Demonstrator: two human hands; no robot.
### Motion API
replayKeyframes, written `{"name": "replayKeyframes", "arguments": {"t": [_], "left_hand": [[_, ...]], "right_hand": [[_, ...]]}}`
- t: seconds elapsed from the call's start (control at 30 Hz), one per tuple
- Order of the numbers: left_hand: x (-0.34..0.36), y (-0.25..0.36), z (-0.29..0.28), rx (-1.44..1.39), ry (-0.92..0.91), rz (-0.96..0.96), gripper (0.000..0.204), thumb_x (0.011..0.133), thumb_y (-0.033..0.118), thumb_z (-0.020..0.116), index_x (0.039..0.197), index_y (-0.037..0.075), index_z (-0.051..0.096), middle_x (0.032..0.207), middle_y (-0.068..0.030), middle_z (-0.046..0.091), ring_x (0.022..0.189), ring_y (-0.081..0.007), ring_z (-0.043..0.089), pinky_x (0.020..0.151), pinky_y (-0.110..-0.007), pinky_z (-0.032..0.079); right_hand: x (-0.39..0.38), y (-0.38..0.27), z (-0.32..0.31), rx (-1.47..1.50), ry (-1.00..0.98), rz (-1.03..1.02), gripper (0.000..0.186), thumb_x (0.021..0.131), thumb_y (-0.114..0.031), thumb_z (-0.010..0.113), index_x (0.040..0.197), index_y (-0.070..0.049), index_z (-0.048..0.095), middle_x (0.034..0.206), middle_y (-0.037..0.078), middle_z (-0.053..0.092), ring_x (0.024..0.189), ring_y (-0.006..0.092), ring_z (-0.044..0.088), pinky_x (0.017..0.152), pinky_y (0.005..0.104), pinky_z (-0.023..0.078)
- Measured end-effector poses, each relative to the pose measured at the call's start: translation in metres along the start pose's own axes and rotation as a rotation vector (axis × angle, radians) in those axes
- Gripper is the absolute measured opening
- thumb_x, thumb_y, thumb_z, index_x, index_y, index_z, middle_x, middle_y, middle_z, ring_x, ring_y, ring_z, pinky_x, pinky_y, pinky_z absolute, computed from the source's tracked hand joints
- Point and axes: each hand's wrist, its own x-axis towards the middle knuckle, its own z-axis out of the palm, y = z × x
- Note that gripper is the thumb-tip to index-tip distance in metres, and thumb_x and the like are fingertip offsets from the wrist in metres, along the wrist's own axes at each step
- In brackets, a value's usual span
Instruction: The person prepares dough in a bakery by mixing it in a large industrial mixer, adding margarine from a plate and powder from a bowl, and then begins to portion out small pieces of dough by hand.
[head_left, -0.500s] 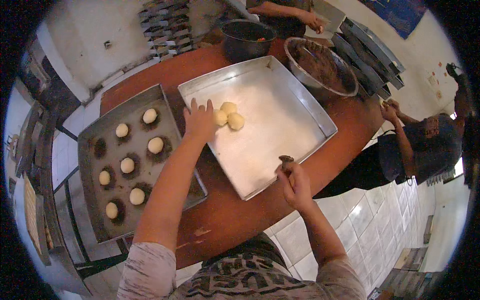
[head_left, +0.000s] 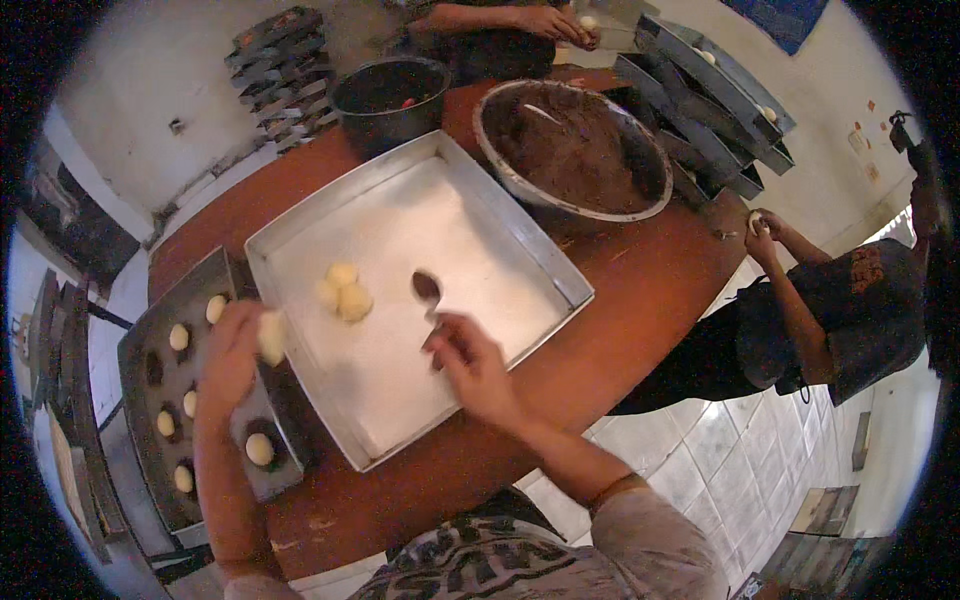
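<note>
My left hand (head_left: 230, 350), blurred by motion, holds a pale yellow piece of dough (head_left: 271, 338) at its fingertips, over the near-left edge of the square metal pan (head_left: 470, 215). Three dough balls (head_left: 352, 302) sit touching each other inside this pan, left of its middle. In my right hand (head_left: 472, 368) is a spoon (head_left: 427, 288), gripped by its handle above the pan; its bowl looks dark brown. A darker baking tray (head_left: 235, 262) lies to the left, with several round dough balls (head_left: 260, 449) spaced apart on it, partly hidden by my left arm.
A wide metal bowl (head_left: 665, 195) of dark brown crumbly filling stands behind the pan, beside a black pot (head_left: 390, 110). Grey trays (head_left: 700, 110) are stacked at the back right. One person (head_left: 480, 35) works across the table (head_left: 650, 275), another person (head_left: 850, 310) at the right.
The view has shifted, so the pan appears farther left. My left hand has moved away from the three dough balls, carrying a piece of dough. My right hand has brought the spoon over the pan.
</note>
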Motion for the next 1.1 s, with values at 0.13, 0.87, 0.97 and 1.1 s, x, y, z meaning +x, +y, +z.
{"name": "replayKeyframes", "arguments": {"t": [0.13, 0.87, 0.97, 1.1], "left_hand": [[-0.060, 0.014, -0.010, -0.141, 0.078, -0.298, 0.026, 0.086, 0.016, 0.054, 0.109, 0.006, 0.053, 0.100, -0.0039, 0.053, 0.091, -0.0134, 0.051, 0.078, -0.027, 0.043], [-0.155, 0.006, 0.026, -0.447, 0.183, -0.318, 0.034, 0.089, 0.013, 0.052, 0.121, 0.003, 0.043, 0.104, -0.0088, 0.054, 0.091, -0.0158, 0.055, 0.086, -0.030, 0.044], [-0.154, 0.003, 0.019, -0.489, 0.114, -0.106, 0.030, 0.091, 0.011, 0.047, 0.118, 0.000, 0.048, 0.108, -0.0073, 0.054, 0.101, -0.0156, 0.052, 0.090, -0.028, 0.040], [-0.153, 0.004, 0.022, -0.639, 0.097, -0.049, 0.029, 0.091, 0.012, 0.049, 0.117, -0.001, 0.052, 0.106, -0.0044, 0.058, 0.101, -0.0134, 0.053, 0.091, -0.026, 0.040]], "right_hand": [[0.114, -0.023, -0.105, -0.639, 0.388, -0.630, 0.028, 0.082, -0.001, 0.053, 0.109, -0.001, 0.059, 0.090, 0.010, 0.062, 0.075, 0.0194, 0.059, 0.071, 0.0321, 0.048], [0.188, -0.120, -0.258, -1.162, -0.457, 0.261, 0.029, 0.074, -0.011, 0.062, 0.099, 0.000, 0.066, 0.073, 0.006, 0.064, 0.062, 0.0129, 0.056, 0.057, 0.0281, 0.045], [0.156, -0.128, -0.236, -0.802, -0.376, 0.172, 0.027, 0.078, -0.014, 0.062, 0.101, 0.000, 0.066, 0.072, 0.002, 0.061, 0.061, 0.0092, 0.052, 0.055, 0.0245, 0.042], [0.057, -0.131, -0.114, -0.342, -0.330, 0.111, 0.025, 0.082, -0.016, 0.061, 0.102, -0.002, 0.063, 0.073, 0.000, 0.058, 0.064, 0.0074, 0.052, 0.057, 0.0216, 0.041]]}}
